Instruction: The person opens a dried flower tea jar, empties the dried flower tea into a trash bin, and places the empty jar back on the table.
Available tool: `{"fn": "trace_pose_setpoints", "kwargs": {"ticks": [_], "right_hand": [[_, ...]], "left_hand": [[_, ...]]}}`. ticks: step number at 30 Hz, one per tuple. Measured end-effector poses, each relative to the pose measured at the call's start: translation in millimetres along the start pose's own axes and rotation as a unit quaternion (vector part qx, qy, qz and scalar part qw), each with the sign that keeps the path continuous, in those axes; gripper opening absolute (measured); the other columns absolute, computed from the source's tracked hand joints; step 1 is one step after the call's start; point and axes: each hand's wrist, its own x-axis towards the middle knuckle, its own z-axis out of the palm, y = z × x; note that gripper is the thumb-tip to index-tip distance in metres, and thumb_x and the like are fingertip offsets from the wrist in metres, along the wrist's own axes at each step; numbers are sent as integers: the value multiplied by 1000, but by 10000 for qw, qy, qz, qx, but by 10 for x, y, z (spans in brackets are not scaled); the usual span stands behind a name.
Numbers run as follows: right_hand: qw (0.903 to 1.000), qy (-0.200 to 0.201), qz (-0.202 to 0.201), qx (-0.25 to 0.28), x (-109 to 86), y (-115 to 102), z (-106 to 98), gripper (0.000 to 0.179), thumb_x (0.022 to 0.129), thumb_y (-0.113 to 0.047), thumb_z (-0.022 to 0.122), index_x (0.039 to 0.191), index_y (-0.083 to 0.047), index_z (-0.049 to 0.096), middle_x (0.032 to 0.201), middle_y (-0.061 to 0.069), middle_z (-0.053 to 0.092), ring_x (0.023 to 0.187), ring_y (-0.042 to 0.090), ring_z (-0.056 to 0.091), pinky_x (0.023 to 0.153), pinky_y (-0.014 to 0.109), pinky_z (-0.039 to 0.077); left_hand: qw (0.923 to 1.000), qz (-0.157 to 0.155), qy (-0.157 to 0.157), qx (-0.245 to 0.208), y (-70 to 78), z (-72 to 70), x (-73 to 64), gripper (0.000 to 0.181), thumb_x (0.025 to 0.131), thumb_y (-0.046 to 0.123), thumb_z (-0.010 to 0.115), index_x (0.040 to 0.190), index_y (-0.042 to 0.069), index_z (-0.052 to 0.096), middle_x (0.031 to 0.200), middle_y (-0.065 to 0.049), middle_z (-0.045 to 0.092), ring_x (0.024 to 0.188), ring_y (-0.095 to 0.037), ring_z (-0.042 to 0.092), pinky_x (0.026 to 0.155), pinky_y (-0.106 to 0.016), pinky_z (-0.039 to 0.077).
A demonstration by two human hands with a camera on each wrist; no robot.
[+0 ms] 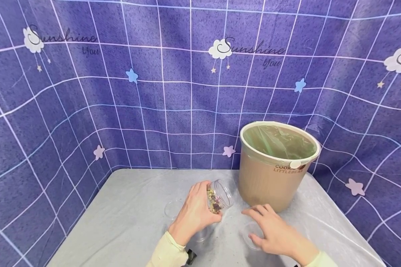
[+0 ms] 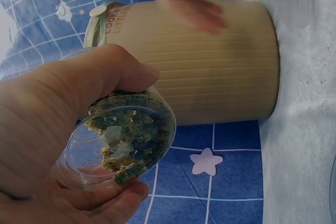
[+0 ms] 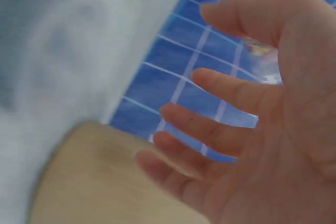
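My left hand [image 1: 194, 211] grips a clear jar [image 1: 224, 193], which is tipped on its side with its mouth toward the right. Dried bits [image 1: 214, 202] in yellow, green and dark red lie inside the jar; the left wrist view shows them through its base [image 2: 139, 145]. To the right, my right hand [image 1: 274, 230] hovers with fingers spread and slightly bent, holding nothing. Below it a clear round piece [image 1: 248, 231], perhaps a lid, lies on the table. The right wrist view shows the bare palm [image 3: 294, 135].
A beige bin [image 1: 270, 181] lined with a greenish bag stands behind my right hand. Another clear round piece [image 1: 171, 208] lies left of my left hand, and a clear container [image 1: 202, 235] sits below it. A grey cloth [image 1: 130, 207] covers the table; a blue grid curtain hangs around.
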Motion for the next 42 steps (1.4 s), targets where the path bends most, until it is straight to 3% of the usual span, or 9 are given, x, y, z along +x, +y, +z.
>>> {"fn": "trace_pose_setpoints", "kwargs": {"ticks": [4, 7, 13, 17, 20, 27, 35, 42], "right_hand": [[9965, 750, -361, 44, 142, -51, -264, 53, 74, -20, 82, 126, -14, 69, 116, -6, 65, 103, 13, 58, 88, 34, 51], [9931, 1063, -469, 186, 232, -62, -497, 49, 77, -16, 77, 126, -18, 69, 116, -8, 67, 105, 12, 59, 91, 30, 48], [9818, 1676, -777, 442, 385, 33, -949, 44, 81, -11, 67, 124, -11, 70, 115, -1, 68, 105, 19, 61, 100, 24, 40], [9740, 2123, -737, 285, 464, 156, -1195, 40, 82, -13, 63, 121, -7, 71, 113, 4, 70, 104, 25, 62, 105, 21, 36], [9714, 2320, -468, 163, 499, 263, -1335, 40, 82, -13, 62, 121, -5, 71, 112, 6, 71, 106, 25, 62, 107, 18, 34], [9731, 2302, 16, -84, 536, 578, -1459, 43, 81, -11, 65, 122, -2, 69, 113, 11, 70, 109, 27, 62, 104, 14, 33], [9805, 1904, 268, -415, 513, 783, -1433, 39, 81, -4, 72, 119, -3, 69, 111, 10, 71, 102, 24, 62, 88, 35, 40], [9804, 1881, 328, -480, 514, 838, -1383, 38, 79, -3, 75, 117, -8, 71, 107, 9, 72, 91, 21, 60, 83, 36, 40]], "left_hand": [[10000, 49, 51, 20, -6, -11, 8, 92, 56, 30, 91, 135, 4, 54, 121, -9, 62, 119, -28, 57, 103, -41, 50], [9999, 77, 88, 37, -10, -13, 11, 91, 56, 30, 91, 134, 4, 54, 121, -9, 63, 118, -28, 58, 103, -41, 50], [9999, 90, 94, 64, -16, -11, 2, 91, 55, 30, 91, 134, 3, 54, 121, -9, 63, 119, -28, 58, 103, -40, 50], [9999, 71, 77, 23, -15, -17, -6, 91, 56, 29, 90, 135, 3, 54, 121, -9, 62, 119, -29, 58, 103, -41, 50], [9999, 65, 78, 12, -16, -19, -8, 91, 55, 29, 90, 135, 3, 54, 121, -9, 63, 119, -29, 58, 103, -41, 50], [10000, 49, 82, 12, -11, -15, -8, 91, 56, 29, 90, 135, 3, 54, 122, -9, 62, 120, -29, 57, 104, -41, 50], [9999, 57, 99, 31, -6, -18, -9, 91, 56, 30, 90, 135, 4, 54, 122, -9, 62, 120, -29, 57, 104, -41, 50], [9999, 21, 111, 28, -11, -30, -3, 91, 56, 30, 90, 135, 4, 54, 120, -8, 63, 119, -28, 58, 102, -41, 50]]}}
